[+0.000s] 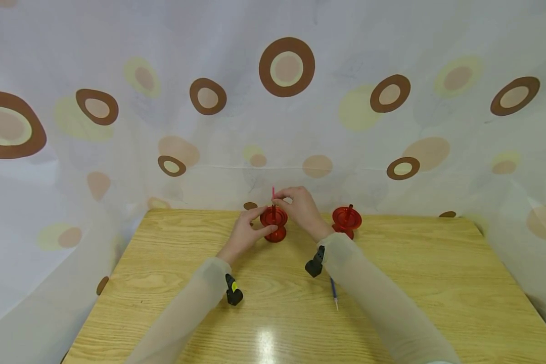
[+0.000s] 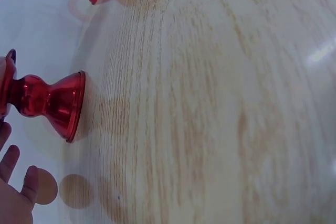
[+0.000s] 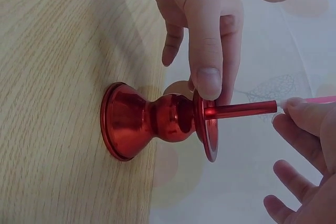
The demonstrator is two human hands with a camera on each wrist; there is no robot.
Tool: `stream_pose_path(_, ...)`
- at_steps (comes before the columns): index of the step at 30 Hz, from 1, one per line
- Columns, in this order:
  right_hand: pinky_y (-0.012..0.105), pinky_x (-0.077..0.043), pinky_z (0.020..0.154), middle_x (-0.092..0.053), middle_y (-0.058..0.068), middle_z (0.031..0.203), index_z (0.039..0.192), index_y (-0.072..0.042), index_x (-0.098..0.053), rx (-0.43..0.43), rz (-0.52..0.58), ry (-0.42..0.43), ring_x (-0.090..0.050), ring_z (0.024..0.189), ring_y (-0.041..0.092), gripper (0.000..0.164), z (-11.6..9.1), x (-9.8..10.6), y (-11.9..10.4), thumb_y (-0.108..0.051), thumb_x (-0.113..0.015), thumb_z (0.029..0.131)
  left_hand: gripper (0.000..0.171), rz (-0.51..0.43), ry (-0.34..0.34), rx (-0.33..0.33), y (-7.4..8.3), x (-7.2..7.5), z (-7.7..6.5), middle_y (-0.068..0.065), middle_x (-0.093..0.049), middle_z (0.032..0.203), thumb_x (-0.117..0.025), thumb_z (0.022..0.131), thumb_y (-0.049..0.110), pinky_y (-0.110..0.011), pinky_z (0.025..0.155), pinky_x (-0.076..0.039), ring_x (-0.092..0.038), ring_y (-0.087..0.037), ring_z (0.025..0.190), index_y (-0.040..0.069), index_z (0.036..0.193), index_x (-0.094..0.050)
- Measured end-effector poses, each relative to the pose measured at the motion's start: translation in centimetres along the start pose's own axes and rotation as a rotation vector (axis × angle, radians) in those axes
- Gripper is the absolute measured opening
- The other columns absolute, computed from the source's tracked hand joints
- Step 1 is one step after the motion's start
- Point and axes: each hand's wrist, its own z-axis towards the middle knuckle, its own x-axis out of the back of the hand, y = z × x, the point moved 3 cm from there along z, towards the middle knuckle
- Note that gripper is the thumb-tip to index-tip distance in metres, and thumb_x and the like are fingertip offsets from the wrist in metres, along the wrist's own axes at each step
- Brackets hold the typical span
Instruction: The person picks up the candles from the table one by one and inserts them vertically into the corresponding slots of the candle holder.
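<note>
A shiny red candle holder (image 1: 276,233) stands upright on the table, its dish topped by a thin red tube (image 3: 241,110). My left hand (image 1: 247,232) grips the rim of the dish, thumb on the near side and fingers around the far side. Between the thumb and forefinger of my right hand (image 1: 300,206) is a thin pink candle (image 3: 321,99), upright over the tube. Its white lower end (image 3: 282,103) meets the tube's mouth. In the left wrist view only the holder's lower part (image 2: 52,100) and some left fingers (image 2: 10,163) show.
A second red candle holder (image 1: 346,218) stands to the right, behind my right forearm. A blue candle (image 1: 334,289) with a whitish end lies on the wooden table (image 1: 273,293), partly hidden by the right sleeve. A patterned curtain (image 1: 236,126) hangs along the table's back edge.
</note>
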Motion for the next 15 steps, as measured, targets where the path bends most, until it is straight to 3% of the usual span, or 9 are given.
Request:
stream_pose_path(9,0.050,-0.050,0.106,-0.078,0.010,0.112,0.107,-0.005,-0.081,0.013,-0.051,0.015,-0.065,0.115,0.032,0.017,0.09,-0.19,0.07,-0.017,-0.072,0.100,0.063,0.001,0.004,-0.026,-0.01,0.03,0.01,-0.011,-0.062,0.146,-0.082,0.093,0.023,-0.059,0.106,-0.048,-0.056,-0.029,0.135,0.003,0.148,-0.058)
stream_pose_path(15,0.051,-0.049,0.106,-0.078,0.011,0.113,0.109,-0.004,-0.081,0.001,-0.030,0.010,-0.066,0.117,0.032,0.018,-0.03,-0.19,0.24,-0.017,-0.071,0.101,0.064,0.008,0.003,-0.006,-0.06,0.02,-0.07,-0.011,-0.060,0.148,-0.082,0.093,0.024,-0.059,0.108,-0.047,-0.054,-0.030,0.137,0.002,0.148,-0.057)
